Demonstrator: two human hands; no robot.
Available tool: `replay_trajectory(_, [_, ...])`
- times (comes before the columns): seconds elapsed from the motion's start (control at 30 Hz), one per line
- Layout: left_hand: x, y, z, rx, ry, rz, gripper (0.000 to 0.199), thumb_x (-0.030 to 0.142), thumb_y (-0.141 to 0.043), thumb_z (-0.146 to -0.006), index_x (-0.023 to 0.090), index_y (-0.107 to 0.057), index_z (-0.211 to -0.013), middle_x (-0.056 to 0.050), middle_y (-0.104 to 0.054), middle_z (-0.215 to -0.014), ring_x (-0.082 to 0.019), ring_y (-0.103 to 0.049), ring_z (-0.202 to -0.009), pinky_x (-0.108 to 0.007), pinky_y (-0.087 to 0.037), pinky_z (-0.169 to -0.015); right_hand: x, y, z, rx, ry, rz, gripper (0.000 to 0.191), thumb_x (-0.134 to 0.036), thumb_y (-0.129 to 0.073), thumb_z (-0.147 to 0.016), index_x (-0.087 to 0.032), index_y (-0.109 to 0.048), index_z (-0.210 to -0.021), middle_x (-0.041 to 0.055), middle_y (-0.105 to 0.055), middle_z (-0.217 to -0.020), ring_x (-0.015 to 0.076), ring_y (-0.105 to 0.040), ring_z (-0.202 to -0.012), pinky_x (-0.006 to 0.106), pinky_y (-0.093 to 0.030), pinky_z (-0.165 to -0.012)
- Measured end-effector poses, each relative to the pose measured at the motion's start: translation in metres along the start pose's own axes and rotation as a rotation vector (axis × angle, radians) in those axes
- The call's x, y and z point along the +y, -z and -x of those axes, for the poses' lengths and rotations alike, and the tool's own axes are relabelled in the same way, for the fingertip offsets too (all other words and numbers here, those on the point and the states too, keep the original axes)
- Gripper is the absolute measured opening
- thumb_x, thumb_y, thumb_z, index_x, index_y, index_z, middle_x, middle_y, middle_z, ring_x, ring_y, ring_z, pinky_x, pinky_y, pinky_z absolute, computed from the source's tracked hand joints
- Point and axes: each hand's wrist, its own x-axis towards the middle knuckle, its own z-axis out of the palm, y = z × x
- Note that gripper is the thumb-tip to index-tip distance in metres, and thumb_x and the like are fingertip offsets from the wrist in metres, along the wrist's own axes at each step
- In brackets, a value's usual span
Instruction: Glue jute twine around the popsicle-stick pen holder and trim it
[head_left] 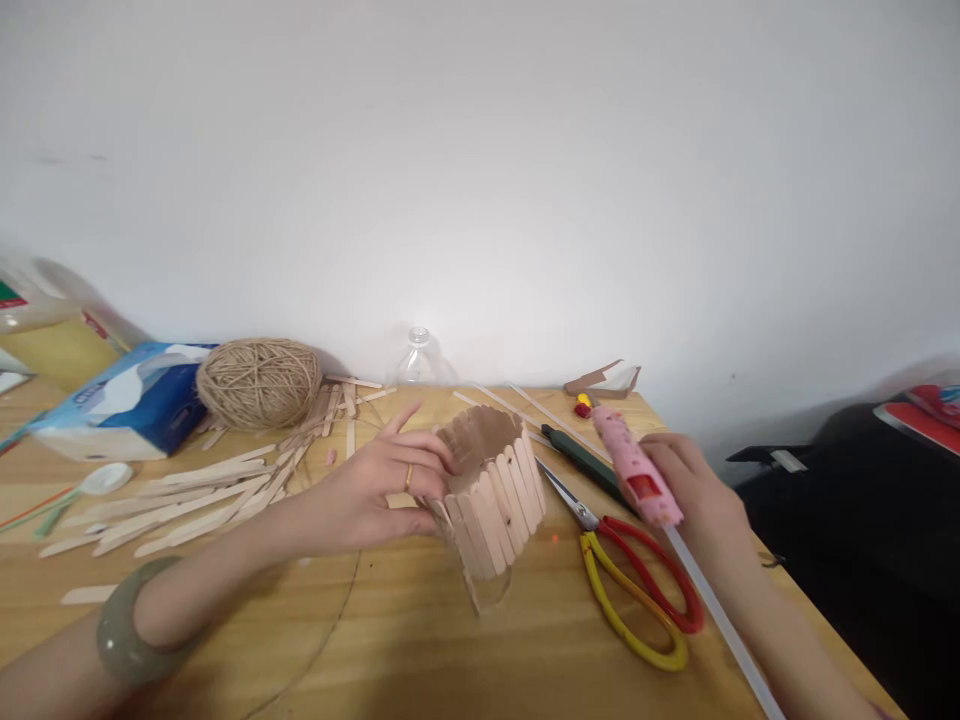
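Observation:
My left hand grips the near-left rim of a small round holder made of craft sticks, its thumb outside and fingers at the opening. The holder is tilted above the table, and a thin strand of twine hangs along its left side and under it. My right hand is closed around a pink hot glue gun, nozzle facing away from me. A long translucent glue stick runs out of the gun's back. Between the hands lie scissors with red and yellow handles.
A twine ball, a blue tissue box and loose craft sticks are at the left. Near the wall stand a clear bottle and a cardboard piece. A dark green pen-like tool lies behind the scissors.

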Motion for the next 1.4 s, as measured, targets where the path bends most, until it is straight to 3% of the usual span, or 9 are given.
replay_trajectory(0.13, [-0.003,0.006,-0.002,-0.044,0.080,0.132,0.017,0.029,-0.067,-0.077,0.016,-0.063,-0.066,-0.002,-0.067,-0.083,-0.016,-0.062,-0.089,-0.049,-0.013,-0.111,0.061,-0.010,-0.030,-0.141,-0.181,0.098,0.017,-0.028,-0.050,-0.085,-0.014,-0.057,-0.092,0.0132,-0.057,-0.100,0.0213,-0.057,-0.083,0.032,-0.045,-0.066])
replay_trajectory(0.27, [-0.007,0.006,-0.004,-0.035,0.092,0.262,0.030,0.044,-0.065,-0.075,0.016,-0.060,-0.064,-0.002,-0.065,-0.079,-0.016,-0.062,-0.084,-0.046,-0.030,-0.104,0.104,-0.024,-0.052,-0.307,-0.308,0.134,0.028,-0.034,-0.053,-0.088,-0.016,-0.055,-0.110,0.0067,-0.058,-0.109,0.0175,-0.059,-0.090,0.037,-0.050,-0.076])
replay_trajectory(0.5, [-0.006,0.009,-0.004,-0.055,0.132,0.255,0.033,0.047,-0.065,-0.073,0.016,-0.056,-0.066,-0.003,-0.064,-0.080,-0.018,-0.061,-0.086,-0.051,-0.020,-0.107,0.106,-0.024,-0.063,-0.400,-0.288,0.161,0.030,-0.033,-0.053,-0.088,-0.018,-0.054,-0.114,0.0075,-0.056,-0.116,0.0187,-0.058,-0.096,0.039,-0.050,-0.080])
replay_trajectory(0.83, [-0.003,0.015,-0.004,0.017,0.207,0.296,0.027,0.038,-0.067,-0.073,0.016,-0.053,-0.065,-0.001,-0.065,-0.083,-0.019,-0.060,-0.087,-0.045,-0.029,-0.101,0.044,-0.005,-0.063,-0.025,-0.245,0.235,0.038,-0.034,-0.037,-0.089,-0.008,-0.060,-0.104,0.0220,-0.063,-0.105,0.0351,-0.060,-0.092,0.048,-0.046,-0.073])
replay_trajectory(0.93, [-0.003,0.016,-0.004,0.014,0.215,0.268,0.028,0.040,-0.066,-0.073,0.016,-0.053,-0.065,-0.002,-0.066,-0.086,-0.020,-0.061,-0.087,-0.047,-0.024,-0.103,0.001,0.006,-0.055,0.041,-0.124,0.092,0.036,-0.040,-0.034,-0.090,-0.018,-0.062,-0.092,0.0123,-0.068,-0.089,0.0277,-0.063,-0.082,0.038,-0.048,-0.065])
replay_trajectory(1.07, [-0.002,0.016,-0.004,0.023,0.220,0.207,0.031,0.043,-0.063,-0.074,0.016,-0.052,-0.064,-0.002,-0.065,-0.082,-0.020,-0.059,-0.085,-0.043,-0.037,-0.092,-0.080,0.020,-0.028,-0.017,0.260,-0.267,0.029,-0.038,-0.037,-0.091,-0.023,-0.057,-0.077,0.0020,-0.065,-0.074,0.0156,-0.061,-0.070,0.025,-0.048,-0.060])
replay_trajectory(1.17, [-0.003,0.015,-0.003,0.045,0.221,0.163,0.031,0.040,-0.065,-0.074,0.016,-0.049,-0.064,0.000,-0.064,-0.080,-0.017,-0.059,-0.081,-0.045,-0.034,-0.097,-0.127,0.021,-0.011,-0.078,0.446,-0.540,0.016,-0.035,-0.049,-0.088,-0.021,-0.057,-0.085,0.0012,-0.063,-0.076,0.0134,-0.059,-0.068,0.023,-0.047,-0.058])
replay_trajectory(1.27, [-0.003,0.013,-0.002,0.043,0.223,0.133,0.032,0.038,-0.067,-0.073,0.017,-0.046,-0.062,0.001,-0.063,-0.080,-0.016,-0.059,-0.079,-0.050,-0.022,-0.105,-0.144,0.014,-0.006,-0.071,0.439,-0.612,0.009,-0.026,-0.053,-0.086,-0.020,-0.055,-0.078,0.0001,-0.060,-0.071,0.0131,-0.057,-0.067,0.023,-0.045,-0.058])
replay_trajectory(1.4, [-0.005,0.014,-0.002,0.009,0.212,0.137,0.031,0.040,-0.067,-0.073,0.016,-0.049,-0.063,0.001,-0.063,-0.085,-0.017,-0.060,-0.085,-0.052,-0.014,-0.108,-0.135,0.008,-0.011,-0.282,0.246,-0.717,0.023,-0.028,-0.044,-0.090,-0.020,-0.051,-0.070,-0.0024,-0.055,-0.063,0.0109,-0.052,-0.059,0.021,-0.041,-0.053])
